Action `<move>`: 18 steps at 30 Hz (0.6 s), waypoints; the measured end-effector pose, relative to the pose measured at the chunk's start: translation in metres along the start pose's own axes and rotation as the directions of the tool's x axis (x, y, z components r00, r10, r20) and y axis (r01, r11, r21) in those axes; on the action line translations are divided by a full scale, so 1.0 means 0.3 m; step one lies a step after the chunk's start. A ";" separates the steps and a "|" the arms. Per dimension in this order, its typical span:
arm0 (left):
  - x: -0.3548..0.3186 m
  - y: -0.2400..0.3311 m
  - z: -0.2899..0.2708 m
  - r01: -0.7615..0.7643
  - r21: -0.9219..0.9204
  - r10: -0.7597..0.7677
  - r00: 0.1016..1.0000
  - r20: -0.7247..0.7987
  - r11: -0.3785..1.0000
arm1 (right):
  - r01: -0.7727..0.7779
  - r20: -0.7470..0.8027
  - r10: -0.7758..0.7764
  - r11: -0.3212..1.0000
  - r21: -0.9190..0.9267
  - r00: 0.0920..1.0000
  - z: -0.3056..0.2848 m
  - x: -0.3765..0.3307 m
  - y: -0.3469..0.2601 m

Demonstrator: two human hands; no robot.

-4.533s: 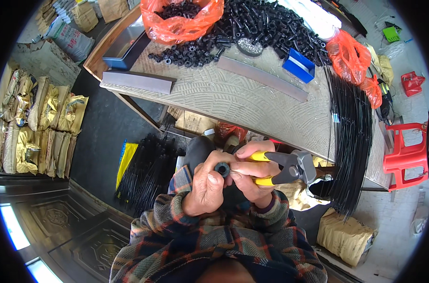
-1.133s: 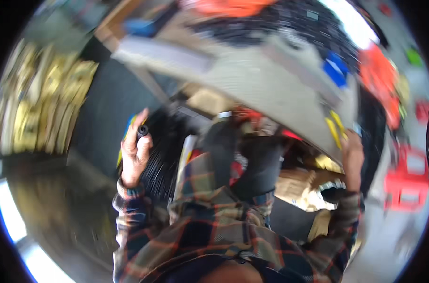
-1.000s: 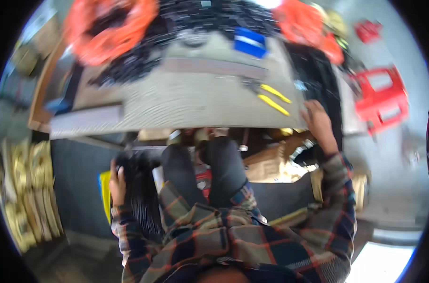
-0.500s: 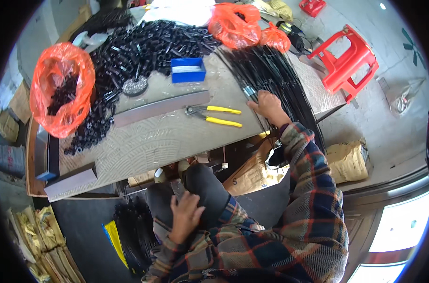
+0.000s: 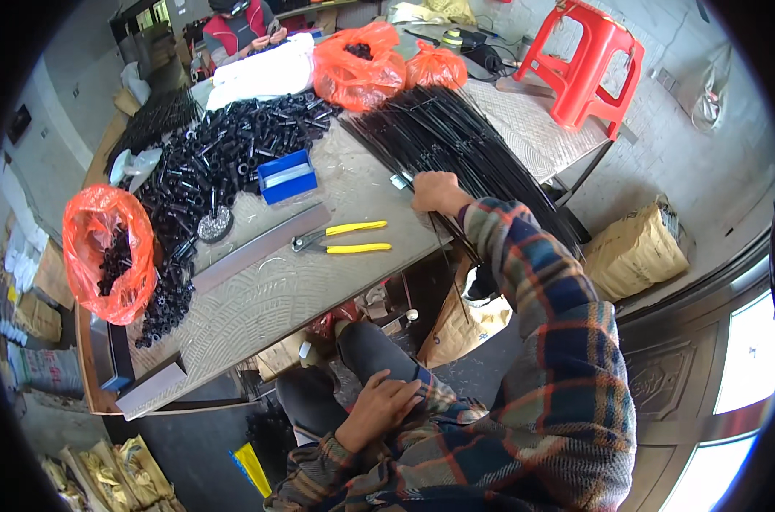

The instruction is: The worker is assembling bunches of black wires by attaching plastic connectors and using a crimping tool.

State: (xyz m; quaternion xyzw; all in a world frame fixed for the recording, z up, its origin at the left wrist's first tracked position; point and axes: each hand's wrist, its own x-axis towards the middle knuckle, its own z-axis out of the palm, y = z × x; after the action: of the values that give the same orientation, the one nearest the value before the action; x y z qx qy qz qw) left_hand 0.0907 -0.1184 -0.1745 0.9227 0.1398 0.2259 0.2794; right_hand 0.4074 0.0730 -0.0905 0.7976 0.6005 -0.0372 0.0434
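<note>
My right hand point(image 5: 438, 193) is closed round several long thin black rods point(image 5: 443, 226) at the table's near right edge. Their ends hang past the edge toward a paper sack point(image 5: 468, 328). A small pale band point(image 5: 400, 181) shows beside my knuckles; what it is I cannot make out. A large pile of similar black rods point(image 5: 481, 141) lies just beyond that hand. My left hand point(image 5: 380, 410) rests on my thigh, fingers stretched out, holding nothing. Yellow-handled pliers point(image 5: 357, 248) lie on the table point(image 5: 259, 294), left of my right hand.
Short black tubular parts point(image 5: 225, 141) are heaped at the left, near a blue box point(image 5: 287, 177) and a grey metal bar point(image 5: 264, 247). Orange bags point(image 5: 357, 64) stand at the back; another orange bag point(image 5: 84, 247) is far left. A red stool point(image 5: 588, 60) stands right. Another person point(image 5: 238, 34) sits beyond.
My view has swung, bringing the other person into sight. My left hand has come down onto my thigh. My right hand is still at the rods, now with its fingers closed round several.
</note>
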 end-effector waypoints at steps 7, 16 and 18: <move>-0.028 0.016 0.014 -0.072 0.004 0.072 0.997 0.016 0.997 | -0.036 0.002 0.038 0.920 0.391 0.999 0.011 0.043 0.046; -0.012 0.009 -0.005 -0.061 -0.026 0.063 0.993 0.102 0.998 | -0.034 -0.002 0.042 0.829 0.558 0.999 0.013 0.065 0.121; -0.013 0.000 0.000 -0.085 -0.020 0.087 0.993 0.079 0.996 | -0.086 -0.022 0.110 0.875 0.476 0.994 -0.058 0.020 0.078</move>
State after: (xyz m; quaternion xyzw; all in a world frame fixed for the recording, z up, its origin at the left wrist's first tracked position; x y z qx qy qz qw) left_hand 0.0873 -0.1199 -0.1759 0.9338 0.0868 0.2019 0.2825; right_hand 0.4318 0.0742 -0.0731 0.8139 0.5329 -0.1615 -0.1658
